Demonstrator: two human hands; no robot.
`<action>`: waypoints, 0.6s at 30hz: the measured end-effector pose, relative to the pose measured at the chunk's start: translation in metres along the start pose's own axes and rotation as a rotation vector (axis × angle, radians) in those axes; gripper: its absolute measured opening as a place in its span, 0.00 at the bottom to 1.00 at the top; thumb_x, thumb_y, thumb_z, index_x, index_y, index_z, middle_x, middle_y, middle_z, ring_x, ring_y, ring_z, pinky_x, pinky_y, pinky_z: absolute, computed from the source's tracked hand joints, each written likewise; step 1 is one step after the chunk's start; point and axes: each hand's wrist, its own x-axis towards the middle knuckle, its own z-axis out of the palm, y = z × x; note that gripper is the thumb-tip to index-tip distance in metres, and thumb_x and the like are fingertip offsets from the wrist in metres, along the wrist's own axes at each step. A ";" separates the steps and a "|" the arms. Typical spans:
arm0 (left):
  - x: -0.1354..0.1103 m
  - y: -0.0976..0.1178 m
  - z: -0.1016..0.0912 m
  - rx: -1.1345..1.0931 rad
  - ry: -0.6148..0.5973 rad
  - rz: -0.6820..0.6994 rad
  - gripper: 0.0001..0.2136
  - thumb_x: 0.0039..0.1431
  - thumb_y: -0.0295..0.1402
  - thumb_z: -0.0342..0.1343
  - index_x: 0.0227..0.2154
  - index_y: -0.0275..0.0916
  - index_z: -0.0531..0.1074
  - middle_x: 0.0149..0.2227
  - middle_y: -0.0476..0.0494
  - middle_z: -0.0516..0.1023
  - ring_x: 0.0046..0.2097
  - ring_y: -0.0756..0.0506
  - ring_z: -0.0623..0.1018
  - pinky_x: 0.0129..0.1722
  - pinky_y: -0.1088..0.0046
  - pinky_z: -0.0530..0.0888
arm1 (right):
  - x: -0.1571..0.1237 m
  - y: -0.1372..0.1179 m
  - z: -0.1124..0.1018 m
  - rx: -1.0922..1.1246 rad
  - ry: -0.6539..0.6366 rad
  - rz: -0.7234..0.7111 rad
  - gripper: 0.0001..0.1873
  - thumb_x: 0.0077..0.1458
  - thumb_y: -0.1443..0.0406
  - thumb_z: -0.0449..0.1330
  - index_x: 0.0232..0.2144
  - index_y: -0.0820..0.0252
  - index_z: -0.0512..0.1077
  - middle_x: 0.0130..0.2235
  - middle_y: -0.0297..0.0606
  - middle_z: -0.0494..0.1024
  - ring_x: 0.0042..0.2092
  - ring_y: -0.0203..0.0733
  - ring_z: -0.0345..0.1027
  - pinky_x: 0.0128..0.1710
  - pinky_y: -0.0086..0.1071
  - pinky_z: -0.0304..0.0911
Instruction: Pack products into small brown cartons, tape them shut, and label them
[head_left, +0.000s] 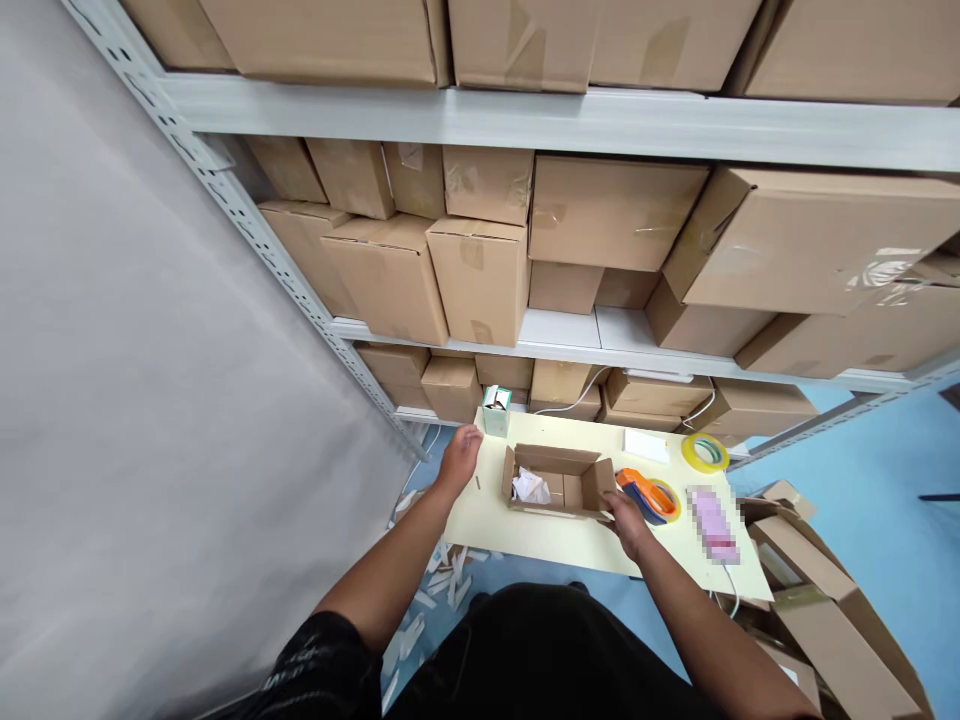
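Note:
An open cardboard box (pixel 564 478) lies on a pale yellow table (pixel 525 535), with a crumpled white item (pixel 529 487) inside at its left end. My right hand (pixel 625 518) rests at the box's near right corner, fingers bent against the flap. My left hand (pixel 459 452) hovers over the table's left part, left of the box and close to a small teal-and-white carton (pixel 496 410); its fingers look loosely curled and nothing shows in them.
An orange tape dispenser (pixel 646 494), a yellow tape roll (pixel 705 452), a white pad (pixel 646 444) and a blurred pink item (pixel 712 524) lie on the table's right. Shelves of cardboard boxes (pixel 480 270) rise behind. Flattened cartons (pixel 832 600) lie right; paper strips (pixel 442 580) litter the blue floor.

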 end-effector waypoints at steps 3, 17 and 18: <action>0.035 0.042 0.010 0.289 0.027 0.142 0.24 0.70 0.45 0.50 0.64 0.41 0.65 0.65 0.34 0.72 0.66 0.36 0.70 0.65 0.59 0.66 | -0.004 -0.001 -0.006 -0.020 -0.024 0.002 0.23 0.49 0.52 0.65 0.45 0.57 0.75 0.52 0.45 0.80 0.53 0.49 0.75 0.44 0.36 0.75; 0.112 0.043 0.068 1.006 0.041 0.192 0.25 0.65 0.36 0.55 0.64 0.40 0.65 0.64 0.28 0.65 0.60 0.29 0.68 0.54 0.53 0.72 | -0.024 -0.022 -0.063 -0.169 0.125 -0.082 0.25 0.51 0.46 0.63 0.44 0.54 0.79 0.54 0.41 0.81 0.55 0.54 0.73 0.49 0.42 0.72; 0.114 0.039 0.066 0.997 0.052 0.205 0.26 0.65 0.36 0.55 0.64 0.41 0.65 0.65 0.28 0.64 0.60 0.28 0.68 0.54 0.52 0.72 | -0.027 -0.022 -0.066 -0.171 0.135 -0.078 0.25 0.51 0.46 0.64 0.44 0.54 0.80 0.54 0.41 0.81 0.55 0.54 0.74 0.49 0.42 0.73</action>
